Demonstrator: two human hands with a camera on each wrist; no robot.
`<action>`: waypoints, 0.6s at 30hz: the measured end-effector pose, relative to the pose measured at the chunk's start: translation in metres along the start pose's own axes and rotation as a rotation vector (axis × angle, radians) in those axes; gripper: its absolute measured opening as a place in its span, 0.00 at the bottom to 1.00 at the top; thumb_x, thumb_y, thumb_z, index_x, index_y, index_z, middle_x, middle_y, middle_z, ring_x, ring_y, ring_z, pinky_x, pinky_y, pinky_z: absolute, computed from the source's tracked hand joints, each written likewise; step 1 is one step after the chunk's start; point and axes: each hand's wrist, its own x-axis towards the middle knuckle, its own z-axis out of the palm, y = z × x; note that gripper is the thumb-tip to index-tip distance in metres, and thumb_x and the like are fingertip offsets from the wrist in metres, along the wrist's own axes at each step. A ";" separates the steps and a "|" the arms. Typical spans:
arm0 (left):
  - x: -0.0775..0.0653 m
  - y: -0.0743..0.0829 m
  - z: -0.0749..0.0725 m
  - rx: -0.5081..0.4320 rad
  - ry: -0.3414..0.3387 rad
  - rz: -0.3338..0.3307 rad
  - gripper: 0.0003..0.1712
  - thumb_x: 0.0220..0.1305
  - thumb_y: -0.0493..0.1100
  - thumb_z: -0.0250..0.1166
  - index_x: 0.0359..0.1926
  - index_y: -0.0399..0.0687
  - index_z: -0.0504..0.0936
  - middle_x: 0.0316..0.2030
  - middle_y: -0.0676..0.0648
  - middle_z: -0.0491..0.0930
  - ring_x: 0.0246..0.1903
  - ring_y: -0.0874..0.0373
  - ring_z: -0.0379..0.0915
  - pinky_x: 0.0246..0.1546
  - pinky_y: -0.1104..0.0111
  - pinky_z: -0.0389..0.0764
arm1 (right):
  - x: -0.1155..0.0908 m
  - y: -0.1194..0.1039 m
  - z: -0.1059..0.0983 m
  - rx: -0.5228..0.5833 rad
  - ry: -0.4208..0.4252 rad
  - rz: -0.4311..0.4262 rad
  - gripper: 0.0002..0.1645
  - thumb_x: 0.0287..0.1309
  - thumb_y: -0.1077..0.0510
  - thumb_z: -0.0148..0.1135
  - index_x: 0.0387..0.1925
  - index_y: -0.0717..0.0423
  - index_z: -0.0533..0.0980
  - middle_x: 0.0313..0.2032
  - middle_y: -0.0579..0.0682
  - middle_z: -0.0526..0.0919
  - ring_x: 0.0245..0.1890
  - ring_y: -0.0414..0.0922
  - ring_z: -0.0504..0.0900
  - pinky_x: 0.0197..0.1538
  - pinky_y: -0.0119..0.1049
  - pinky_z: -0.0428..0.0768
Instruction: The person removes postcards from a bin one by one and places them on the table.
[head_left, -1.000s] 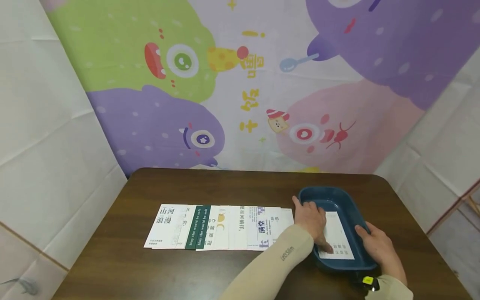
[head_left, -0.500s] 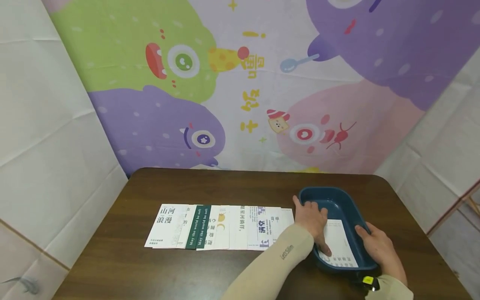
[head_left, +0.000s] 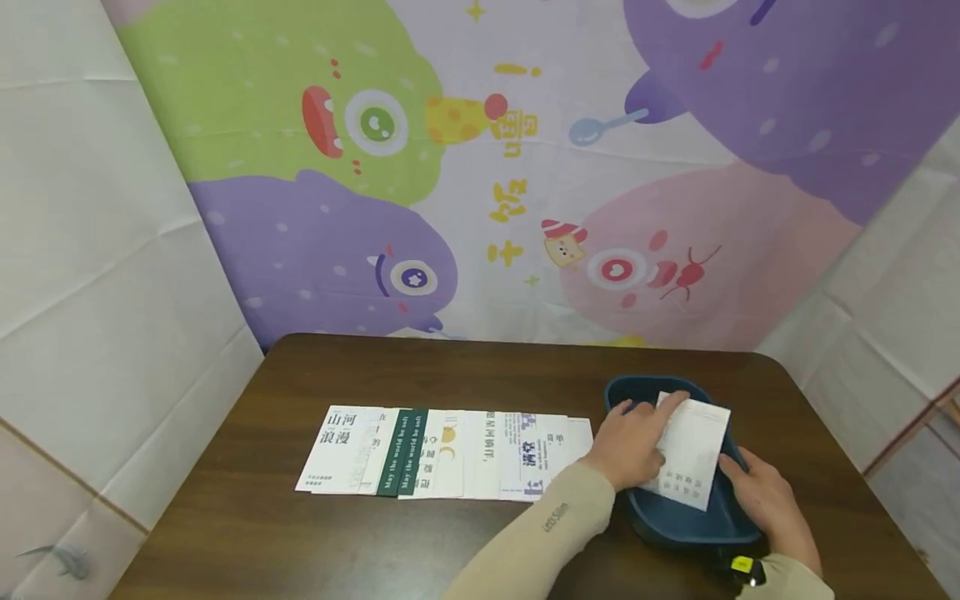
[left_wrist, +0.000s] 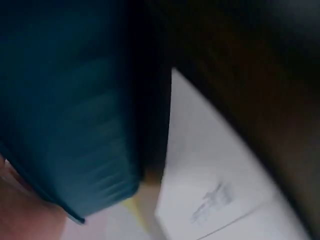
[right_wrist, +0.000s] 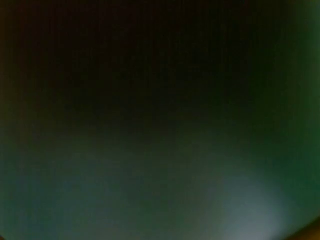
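Observation:
A white printed card (head_left: 693, 450) is tilted up over the blue tray (head_left: 690, 527) at the right of the table. My left hand (head_left: 633, 442) pinches its left side, index finger lying along the top edge. On the tray's right wall rests my right hand (head_left: 772, 504), thumb over the rim and the other fingers hidden outside. In the left wrist view the tray's ribbed outer wall (left_wrist: 85, 125) fills the left, with part of my left hand (left_wrist: 30, 215) at its rim. The right wrist view is too dark to make anything out.
A row of overlapping cards (head_left: 480, 454), white ones and green ones, lies left of the tray on the brown table (head_left: 300, 550). Behind the table hangs a cartoon cloth (head_left: 510, 317). White sheets cover both sides.
The card slid toward the tray's near end under my left hand, then came up off the bottom in its grip. My right hand stays on the tray's rim.

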 end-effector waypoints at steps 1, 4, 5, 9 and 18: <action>-0.001 -0.003 0.000 -0.114 0.051 -0.003 0.55 0.59 0.44 0.68 0.76 0.67 0.41 0.47 0.54 0.82 0.43 0.66 0.77 0.60 0.65 0.71 | 0.000 0.000 0.000 0.000 0.000 0.001 0.47 0.72 0.35 0.32 0.69 0.74 0.50 0.65 0.82 0.55 0.59 0.74 0.62 0.59 0.70 0.62; -0.010 -0.011 -0.007 -0.502 0.192 -0.038 0.56 0.63 0.35 0.63 0.76 0.70 0.34 0.49 0.51 0.82 0.40 0.67 0.76 0.53 0.68 0.76 | 0.000 0.001 0.000 0.002 0.006 -0.007 0.47 0.72 0.35 0.33 0.69 0.74 0.51 0.63 0.82 0.58 0.54 0.72 0.66 0.56 0.68 0.65; -0.015 -0.013 -0.012 -0.635 0.231 -0.053 0.56 0.65 0.34 0.61 0.75 0.72 0.32 0.51 0.50 0.81 0.39 0.68 0.77 0.51 0.68 0.78 | -0.001 0.001 0.000 0.003 0.008 -0.008 0.46 0.72 0.36 0.34 0.69 0.74 0.51 0.63 0.82 0.58 0.53 0.71 0.67 0.56 0.68 0.65; -0.045 -0.018 -0.051 -1.061 0.338 -0.113 0.56 0.66 0.30 0.56 0.73 0.79 0.30 0.52 0.46 0.81 0.38 0.61 0.83 0.44 0.63 0.83 | -0.001 0.002 0.000 -0.004 0.019 -0.034 0.45 0.73 0.37 0.35 0.68 0.74 0.52 0.62 0.82 0.60 0.53 0.71 0.68 0.55 0.67 0.66; -0.109 -0.046 -0.135 -1.196 0.452 -0.158 0.55 0.53 0.20 0.46 0.75 0.67 0.42 0.49 0.37 0.79 0.32 0.43 0.82 0.27 0.64 0.81 | 0.002 0.004 -0.002 -0.034 -0.008 -0.049 0.45 0.73 0.36 0.32 0.69 0.72 0.50 0.65 0.82 0.56 0.59 0.75 0.63 0.59 0.69 0.63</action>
